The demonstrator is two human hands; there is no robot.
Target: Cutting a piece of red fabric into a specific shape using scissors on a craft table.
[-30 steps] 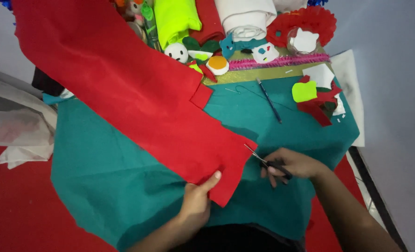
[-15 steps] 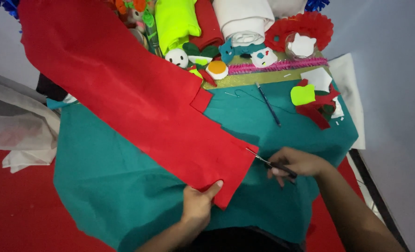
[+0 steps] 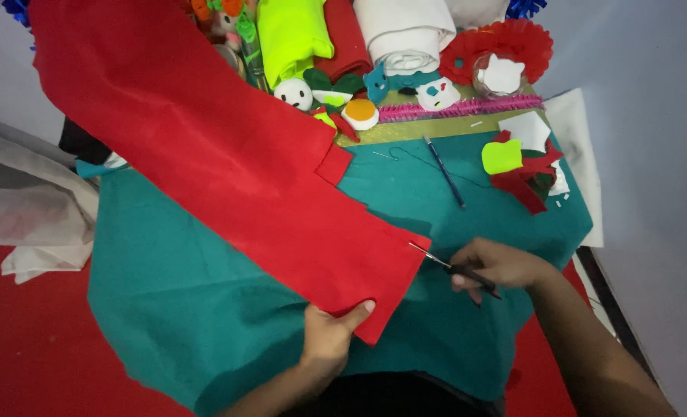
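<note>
Red felt strip: a long piece, laid diagonally from the upper left down to the lower centre, spread over the teal felt sheet that covered the worktop.

Left hand: closed on the near end of the red felt strip, thumb on top at the lower edge, the cloth pinched and held flat.

Right hand: closed around the dark handles of a pair of scissors. The blade tips were pointed left and were set at the right-hand edge of the strip's near end; how far the blades were parted could not be told.

Blue pen: laid on the teal sheet, well apart from both hands.

Felt scraps: a small heap in red, lime and white, at the right of the sheet.

Far edge: a pink fuzzy strip, a neon yellow fabric roll, a white fabric roll and a red ruffled disc were ranged together, with small felt figures between them.

Red floor covering: seen at the lower left.
</note>
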